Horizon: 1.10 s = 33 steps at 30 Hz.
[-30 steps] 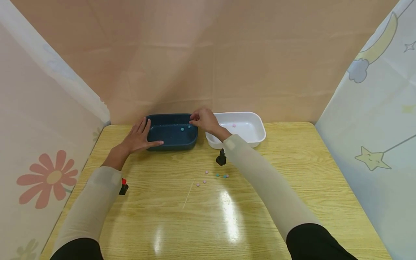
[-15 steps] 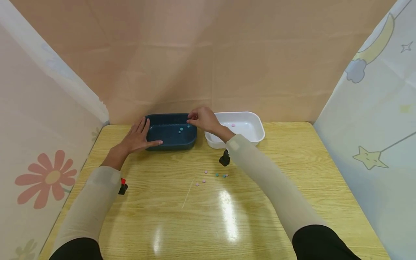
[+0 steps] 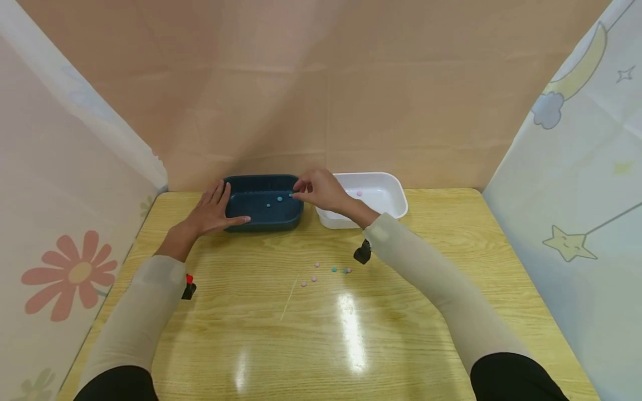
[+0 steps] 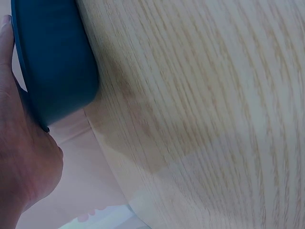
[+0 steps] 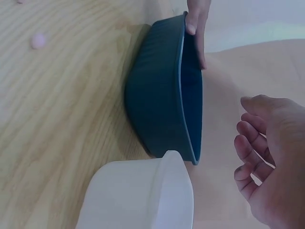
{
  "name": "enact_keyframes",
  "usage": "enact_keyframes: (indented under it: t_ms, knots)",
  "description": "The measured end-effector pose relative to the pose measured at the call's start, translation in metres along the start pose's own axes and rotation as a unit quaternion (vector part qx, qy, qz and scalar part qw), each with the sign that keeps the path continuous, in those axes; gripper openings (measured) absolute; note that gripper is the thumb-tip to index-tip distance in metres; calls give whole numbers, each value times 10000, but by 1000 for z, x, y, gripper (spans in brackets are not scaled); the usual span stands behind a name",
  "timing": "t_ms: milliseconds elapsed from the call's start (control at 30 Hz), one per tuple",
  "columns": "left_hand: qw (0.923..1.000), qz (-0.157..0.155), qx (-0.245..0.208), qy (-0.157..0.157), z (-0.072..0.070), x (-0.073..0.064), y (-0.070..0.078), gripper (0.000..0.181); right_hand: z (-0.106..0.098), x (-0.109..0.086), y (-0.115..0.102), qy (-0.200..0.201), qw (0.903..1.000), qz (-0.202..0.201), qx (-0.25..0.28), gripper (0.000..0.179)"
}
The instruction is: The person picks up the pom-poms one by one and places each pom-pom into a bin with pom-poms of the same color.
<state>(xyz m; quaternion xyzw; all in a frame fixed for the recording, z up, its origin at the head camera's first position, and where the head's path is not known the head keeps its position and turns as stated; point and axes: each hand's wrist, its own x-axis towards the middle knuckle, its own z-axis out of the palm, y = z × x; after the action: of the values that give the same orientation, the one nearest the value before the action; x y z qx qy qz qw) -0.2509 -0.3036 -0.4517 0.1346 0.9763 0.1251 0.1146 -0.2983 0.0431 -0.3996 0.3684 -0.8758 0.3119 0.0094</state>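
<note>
My left hand (image 3: 208, 213) rests on the left end of a dark blue tray (image 3: 271, 225), fingers spread and thumb along the front rim. In the left wrist view the hand (image 4: 26, 162) touches the tray's rim. Inside the tray lie a few small blue beads (image 3: 279, 199). My right hand (image 3: 323, 190) hovers over the tray's right end, beside a white tray (image 3: 396, 211). In the right wrist view its fingers (image 5: 252, 143) are loosely curled with nothing visible between them. One pink bead (image 3: 359, 193) sits in the white tray.
Several loose beads lie on the wooden table before the trays, including a pink bead (image 3: 303, 284) and a blue bead (image 3: 334, 269). A tan sheet (image 3: 321, 111) stands behind the trays. Patterned panels border both sides. Small black devices (image 3: 363, 253) hang at the wrists.
Another blue bead has appeared in the dark blue tray and rolled left. My right hand has shifted slightly right, its fingers looser. My left hand has stayed on the tray.
</note>
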Motion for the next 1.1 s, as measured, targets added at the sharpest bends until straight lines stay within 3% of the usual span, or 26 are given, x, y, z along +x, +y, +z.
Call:
enact_keyframes:
  t_ms: [333, 567, 1100]
  knots:
    - [10000, -3, -21, -26, 0, 0, 1, 123, -1, -33, 2, -10, 9989, -358, -299, 16]
    - [10000, -9, -38, 23, -3, -1, 1, 123, -6, -51, 1, -13, 9975, -674, -227, 17]
    - [10000, -29, -23, 21, -1, 0, 1, 123, -6, -94, 5, -187, 9971, -743, 6, 14]
